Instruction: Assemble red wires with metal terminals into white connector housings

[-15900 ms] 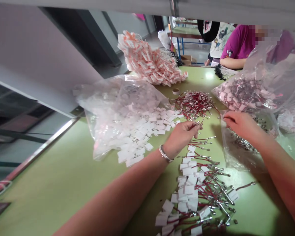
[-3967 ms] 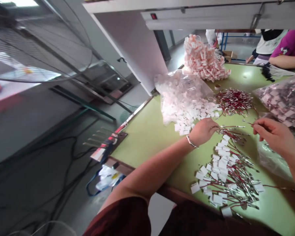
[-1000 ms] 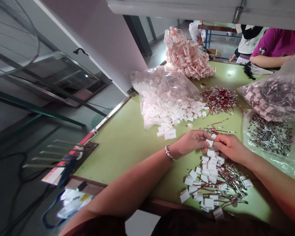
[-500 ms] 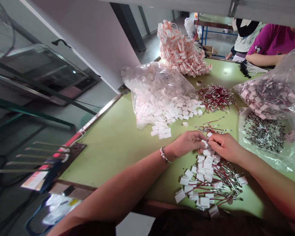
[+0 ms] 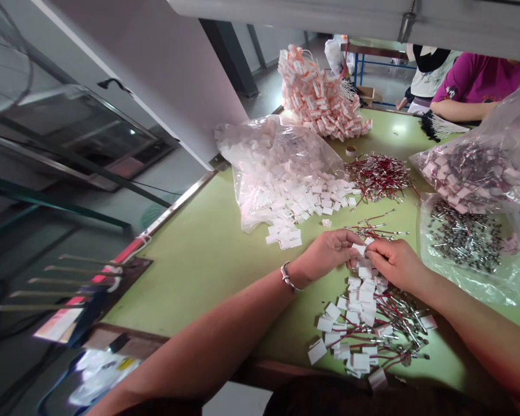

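My left hand [image 5: 329,252], with a bracelet at the wrist, pinches a small white plastic connector housing [image 5: 359,249] between thumb and fingers. My right hand [image 5: 394,261] is closed right beside it, fingertips meeting the housing's right side; what they pinch is too small to make out. Below both hands lies a heap of white housings [image 5: 360,363] joined to short red wires with metal terminals [image 5: 409,320]. Just beyond the fingers are several loose red wires [image 5: 385,234]. One single white housing [image 5: 326,223] rests beyond my left hand.
A clear bag [image 5: 281,156] spills white housings at the back left. Behind lie a red wire pile [image 5: 381,176], a tape roll [image 5: 351,151] and an orange-white bundle [image 5: 320,101]. Bags of parts [image 5: 468,237] stand right. A person in a purple shirt [image 5: 472,81] sits across.
The view has tilted slightly, so the background sits a little lower. Both hands stay together at the white housing, with only small finger movement.
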`<state>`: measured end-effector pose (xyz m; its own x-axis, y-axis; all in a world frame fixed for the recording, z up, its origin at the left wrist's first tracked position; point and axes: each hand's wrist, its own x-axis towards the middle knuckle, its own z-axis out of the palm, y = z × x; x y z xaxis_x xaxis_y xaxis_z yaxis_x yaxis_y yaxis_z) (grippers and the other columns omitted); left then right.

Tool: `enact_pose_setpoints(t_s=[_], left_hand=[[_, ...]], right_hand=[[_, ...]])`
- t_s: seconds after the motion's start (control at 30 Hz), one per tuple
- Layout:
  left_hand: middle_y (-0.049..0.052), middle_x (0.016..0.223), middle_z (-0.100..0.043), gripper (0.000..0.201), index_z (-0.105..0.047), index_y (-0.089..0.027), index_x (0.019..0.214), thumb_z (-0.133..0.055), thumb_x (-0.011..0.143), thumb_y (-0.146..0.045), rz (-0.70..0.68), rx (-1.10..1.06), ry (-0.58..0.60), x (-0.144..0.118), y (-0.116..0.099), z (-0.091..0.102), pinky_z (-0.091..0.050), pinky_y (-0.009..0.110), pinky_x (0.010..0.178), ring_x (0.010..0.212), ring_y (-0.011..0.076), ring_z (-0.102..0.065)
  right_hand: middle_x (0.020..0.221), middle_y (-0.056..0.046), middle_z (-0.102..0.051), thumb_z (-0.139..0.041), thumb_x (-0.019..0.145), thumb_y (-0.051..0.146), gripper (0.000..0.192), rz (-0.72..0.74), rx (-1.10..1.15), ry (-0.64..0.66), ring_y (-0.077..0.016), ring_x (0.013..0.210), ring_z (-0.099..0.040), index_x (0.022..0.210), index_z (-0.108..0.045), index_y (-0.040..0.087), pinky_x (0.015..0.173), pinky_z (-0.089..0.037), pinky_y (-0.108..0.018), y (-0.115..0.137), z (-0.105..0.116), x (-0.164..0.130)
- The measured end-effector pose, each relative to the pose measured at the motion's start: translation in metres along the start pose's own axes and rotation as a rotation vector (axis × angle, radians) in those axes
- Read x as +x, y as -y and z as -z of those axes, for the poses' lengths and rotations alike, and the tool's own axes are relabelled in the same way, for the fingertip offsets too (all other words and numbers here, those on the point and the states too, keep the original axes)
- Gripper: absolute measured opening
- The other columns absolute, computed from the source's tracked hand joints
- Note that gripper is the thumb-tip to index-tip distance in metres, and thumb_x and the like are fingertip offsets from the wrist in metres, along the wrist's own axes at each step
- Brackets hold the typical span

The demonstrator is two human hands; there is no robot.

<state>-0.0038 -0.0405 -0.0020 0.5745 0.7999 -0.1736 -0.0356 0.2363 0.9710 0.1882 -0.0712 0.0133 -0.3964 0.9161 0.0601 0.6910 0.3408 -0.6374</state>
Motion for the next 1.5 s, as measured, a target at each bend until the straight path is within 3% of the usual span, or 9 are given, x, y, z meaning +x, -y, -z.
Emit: enact_pose_setpoints(t_s=[0.27,0.43,0.5,0.6,0.73,0.83,0.93,1.07,1.5], left_hand=[[-0.002,0.056,-0.060,0.019,-0.059,-0.014,0.092,-0.063,0.077,-0.024,0.011,0.093,0.068,-0.006,-0.001,-0.001,-0.040,0.019,0.048,0.050,0.0074,-0.055],[0.008,0.087,-0.065,0.025,-0.062,-0.015,0.098,-0.064,0.079,-0.032,-0.320,0.431,0.136,-0.013,-0.017,0.013,-0.051,0.028,0.068,0.075,0.0144,-0.060],[0.010,0.102,-0.063,0.032,-0.063,-0.017,0.107,-0.065,0.079,-0.035,-0.466,0.730,-0.035,-0.011,-0.021,0.027,-0.051,0.034,0.080,0.088,0.0186,-0.058],[0.012,0.112,-0.062,0.031,-0.064,-0.018,0.114,-0.059,0.084,-0.025,-0.421,1.089,-0.300,-0.003,-0.016,0.046,-0.046,0.044,0.093,0.105,0.0250,-0.055],[0.011,0.107,-0.068,0.030,-0.070,-0.016,0.106,-0.047,0.087,-0.013,-0.213,1.219,-0.290,0.009,-0.003,0.054,-0.046,0.042,0.096,0.102,0.0252,-0.061],[0.009,0.101,-0.071,0.028,-0.072,-0.018,0.101,-0.050,0.085,-0.015,-0.126,1.041,-0.380,0.011,-0.002,0.053,-0.049,0.038,0.092,0.096,0.0237,-0.065],[0.005,0.081,-0.072,0.025,-0.070,-0.016,0.102,-0.058,0.081,-0.020,-0.014,0.579,-0.454,0.008,-0.005,0.052,-0.054,0.032,0.079,0.077,0.0182,-0.068],[0.001,0.063,-0.067,0.021,-0.067,-0.012,0.097,-0.064,0.078,-0.021,-0.003,0.108,-0.410,0.002,-0.007,0.049,-0.053,0.025,0.066,0.060,0.0109,-0.063],[-0.001,0.075,-0.067,0.015,-0.063,-0.013,0.087,-0.070,0.074,-0.014,0.003,-0.270,-0.300,0.000,-0.012,0.022,-0.054,0.024,0.075,0.065,0.0079,-0.065]], right_hand=[[0.055,0.004,-0.051,-0.047,0.086,0.027,0.023,-0.012,0.040,0.029,-0.0084,0.053,-0.043,0.067,-0.057,0.019,0.054,-0.031,-0.022,-0.003,0.005,0.001],[0.059,0.004,-0.056,-0.048,0.088,0.025,0.023,0.010,0.073,0.173,-0.0087,0.054,-0.047,0.069,-0.060,0.019,0.056,-0.035,-0.022,0.010,0.027,-0.001],[0.065,0.002,-0.059,-0.049,0.088,0.025,0.023,0.026,0.084,0.246,-0.0098,0.060,-0.051,0.070,-0.063,0.019,0.059,-0.039,-0.023,0.018,0.038,-0.005],[0.082,-0.002,-0.064,-0.055,0.087,0.026,0.017,0.098,0.086,0.409,-0.0121,0.073,-0.057,0.078,-0.069,0.021,0.070,-0.044,-0.025,0.022,0.048,-0.009],[0.092,-0.004,-0.068,-0.052,0.089,0.030,0.021,0.015,0.058,0.324,-0.0150,0.083,-0.061,0.084,-0.071,0.023,0.078,-0.047,-0.029,0.003,0.054,0.008],[0.092,-0.006,-0.069,-0.054,0.086,0.025,0.018,-0.139,-0.233,0.098,-0.0180,0.080,-0.061,0.087,-0.071,0.021,0.076,-0.046,-0.031,-0.023,0.053,0.038],[0.105,-0.009,-0.065,-0.054,0.084,0.020,0.023,-0.121,-0.472,0.075,-0.0195,0.083,-0.060,0.102,-0.069,0.021,0.076,-0.044,-0.032,-0.047,0.044,0.064],[0.098,-0.007,-0.063,-0.055,0.084,0.023,0.015,-0.049,-0.486,0.101,-0.0191,0.083,-0.058,0.090,-0.068,0.021,0.071,-0.041,-0.029,-0.061,0.036,0.076],[0.058,0.003,-0.055,-0.049,0.083,0.029,0.015,-0.124,0.078,0.009,-0.0104,0.051,-0.043,0.072,-0.056,0.020,0.051,-0.032,-0.025,0.008,0.024,0.025]])
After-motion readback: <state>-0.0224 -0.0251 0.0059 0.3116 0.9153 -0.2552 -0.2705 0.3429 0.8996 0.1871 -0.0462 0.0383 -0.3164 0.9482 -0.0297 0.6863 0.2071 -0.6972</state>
